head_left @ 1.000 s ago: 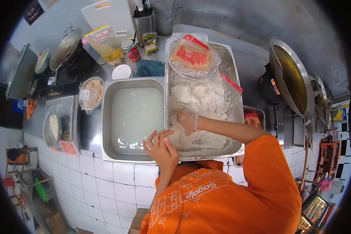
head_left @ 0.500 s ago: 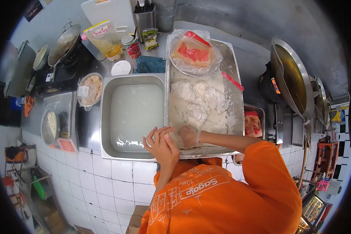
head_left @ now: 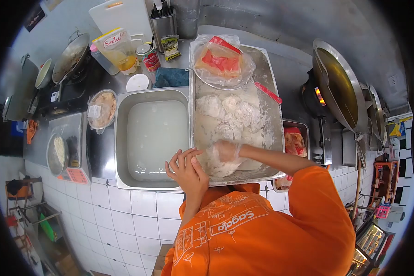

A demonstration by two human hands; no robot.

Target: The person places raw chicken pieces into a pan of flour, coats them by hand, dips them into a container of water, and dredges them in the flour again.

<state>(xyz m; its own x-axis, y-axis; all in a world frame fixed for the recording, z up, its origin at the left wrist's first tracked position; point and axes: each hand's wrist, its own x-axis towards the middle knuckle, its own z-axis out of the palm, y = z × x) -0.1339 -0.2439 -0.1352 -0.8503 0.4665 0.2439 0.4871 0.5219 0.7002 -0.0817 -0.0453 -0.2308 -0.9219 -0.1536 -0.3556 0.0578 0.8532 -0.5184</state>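
Note:
My left hand [head_left: 188, 171] is bare and open, its fingers spread over the wall between the water pan [head_left: 119, 152] and the flour tray [head_left: 280, 158]. In the tray's near left corner my right hand [head_left: 225, 151], in a clear plastic glove, bends down into the flour. A flour-coated piece [head_left: 221, 169] lies against it on the near side. The right fingertips are blurred and partly hidden, so their grip cannot be made out. Several floured pieces [head_left: 232, 115], probably meat, lie together farther back in the tray.
A basket with a plastic bag [head_left: 221, 62] and a red-handled tool [head_left: 267, 93] occupy the tray's far end. At right, a large oil wok [head_left: 338, 87] stands over a lit burner [head_left: 319, 96]. A scale [head_left: 78, 175] and a covered bowl [head_left: 103, 108] stand left.
My right hand has moved slightly away from me, and more of the floured piece beneath it shows. My left hand keeps its place at the pan edge. The view has shifted a little.

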